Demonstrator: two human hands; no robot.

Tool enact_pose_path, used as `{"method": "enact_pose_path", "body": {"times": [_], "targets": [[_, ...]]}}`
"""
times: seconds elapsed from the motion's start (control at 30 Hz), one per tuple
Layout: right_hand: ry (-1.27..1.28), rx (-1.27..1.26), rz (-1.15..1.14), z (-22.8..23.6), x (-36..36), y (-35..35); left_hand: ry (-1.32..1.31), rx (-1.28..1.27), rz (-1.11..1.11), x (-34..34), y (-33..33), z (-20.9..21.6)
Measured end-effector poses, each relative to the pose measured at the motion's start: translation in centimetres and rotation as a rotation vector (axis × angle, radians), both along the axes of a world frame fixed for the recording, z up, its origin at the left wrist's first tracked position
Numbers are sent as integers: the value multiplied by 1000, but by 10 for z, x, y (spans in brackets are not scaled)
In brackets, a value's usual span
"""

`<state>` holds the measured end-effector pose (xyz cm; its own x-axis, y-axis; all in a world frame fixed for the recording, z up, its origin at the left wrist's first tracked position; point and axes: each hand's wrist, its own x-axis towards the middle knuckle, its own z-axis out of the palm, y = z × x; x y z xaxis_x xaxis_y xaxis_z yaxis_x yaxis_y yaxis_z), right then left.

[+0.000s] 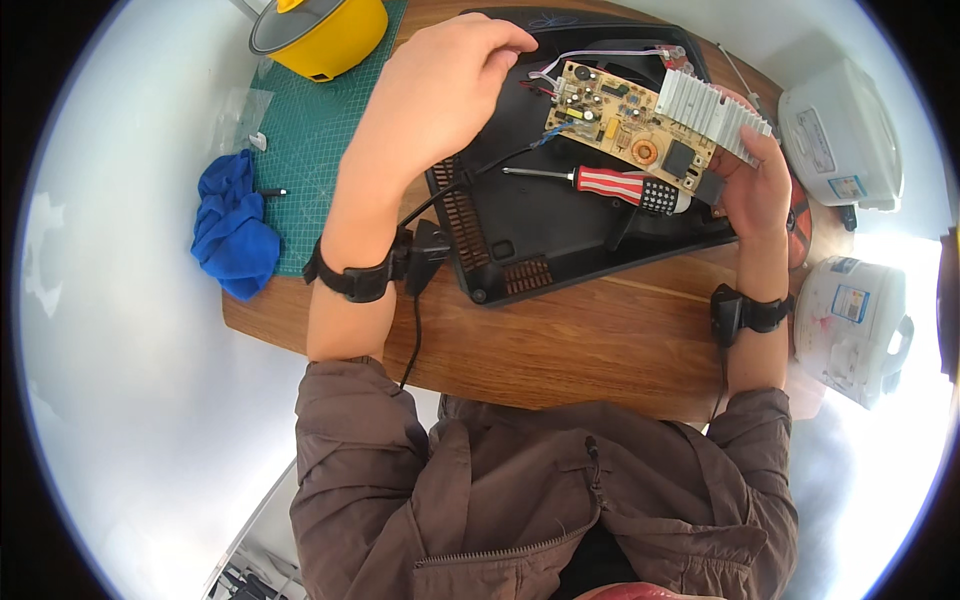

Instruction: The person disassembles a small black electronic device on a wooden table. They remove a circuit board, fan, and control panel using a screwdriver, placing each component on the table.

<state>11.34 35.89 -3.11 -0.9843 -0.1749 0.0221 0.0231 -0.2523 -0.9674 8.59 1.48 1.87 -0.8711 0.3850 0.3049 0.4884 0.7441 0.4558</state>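
My right hand (757, 190) grips a tan circuit board (612, 128) at its right end, around the silver finned heat sink (708, 112). The board is tilted above an open black plastic casing (590, 250). White, red and blue wires run from its left end. My left hand (450, 85) is raised over the casing's far left side, near the white wires (590, 54). Its thumb and forefinger are drawn together; whatever they may pinch is too small to make out. A screwdriver (630, 188) with a striped red and white handle lies in the casing, below the board.
A green cutting mat (310, 150) lies at the left of the wooden table (560, 350), with a yellow pot (330, 45) and a blue cloth (235, 230). Two white appliances (840, 135) stand at the right. A black cord (425, 205) leads out of the casing.
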Motion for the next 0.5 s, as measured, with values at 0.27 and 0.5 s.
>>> {"method": "enact_pose_path", "body": {"times": [0.27, 0.5], "targets": [[45, -12, -43, -4, -1, -4, 166, -8, -108, -10, 9, -28], [142, 60, -86, 2, 5, -10, 169, 30, -109, -13, 10, -30]]}}
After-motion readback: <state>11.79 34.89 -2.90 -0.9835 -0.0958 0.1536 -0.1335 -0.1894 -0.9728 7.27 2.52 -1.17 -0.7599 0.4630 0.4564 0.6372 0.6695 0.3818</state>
